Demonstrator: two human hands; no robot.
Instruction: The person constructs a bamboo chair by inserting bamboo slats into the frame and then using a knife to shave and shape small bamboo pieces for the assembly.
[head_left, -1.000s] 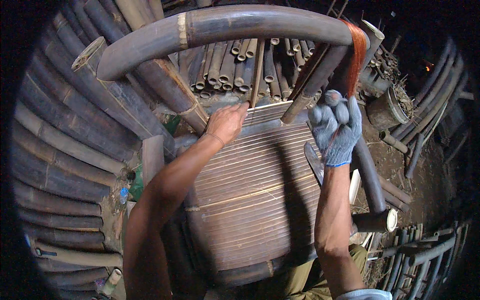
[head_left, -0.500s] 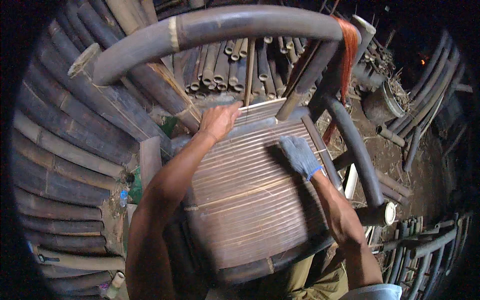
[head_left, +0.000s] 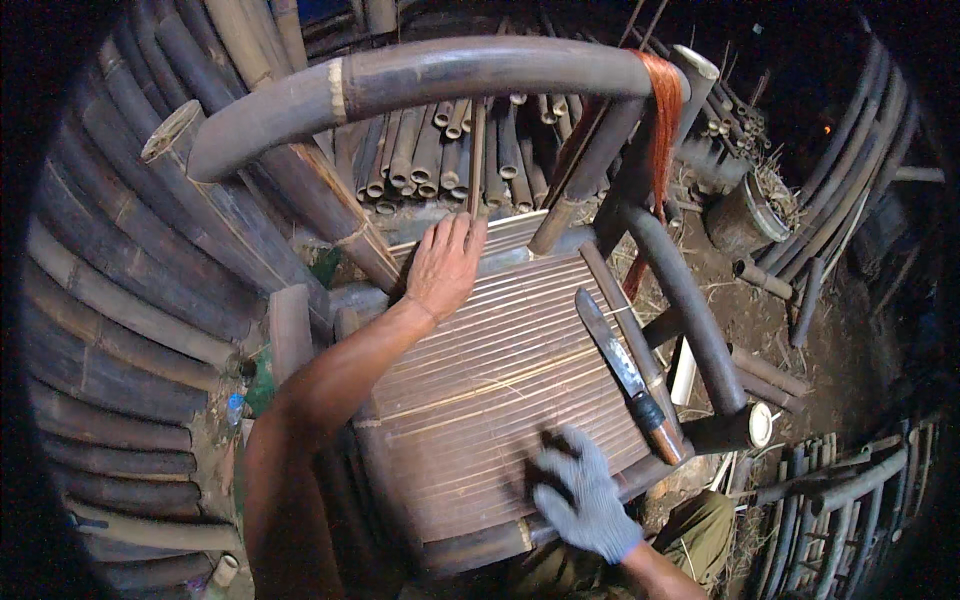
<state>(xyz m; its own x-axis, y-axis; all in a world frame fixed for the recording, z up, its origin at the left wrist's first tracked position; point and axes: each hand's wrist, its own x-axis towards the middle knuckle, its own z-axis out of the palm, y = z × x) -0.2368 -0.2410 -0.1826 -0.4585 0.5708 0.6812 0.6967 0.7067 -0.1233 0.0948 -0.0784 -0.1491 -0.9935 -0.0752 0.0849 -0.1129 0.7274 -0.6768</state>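
A dark bamboo chair [head_left: 470,480] with a seat of narrow slats stands before me. My left hand [head_left: 442,265], bare, rests at the back of the seat with its fingers stretched out. Its fingertips touch the foot of a thin upright bamboo strip [head_left: 478,160]. My right hand [head_left: 585,495], in a grey knitted glove, hovers over the front of the seat, fingers spread and holding nothing. On the seat's right side lies a knife [head_left: 622,365] with a wide, stained blade and a wooden handle, its handle toward me.
The curved top rail [head_left: 430,78] arches beyond my hands, with a bundle of orange strands [head_left: 662,120] hanging at its right. Bamboo poles [head_left: 420,150] are stacked behind. Bamboo lengths [head_left: 120,380] line the left. A bucket of shavings [head_left: 745,220] stands at the right.
My right hand has drawn back toward me from the seat's far right to its front edge, and the knife now shows. My left hand stays at the back, its fingers more stretched out.
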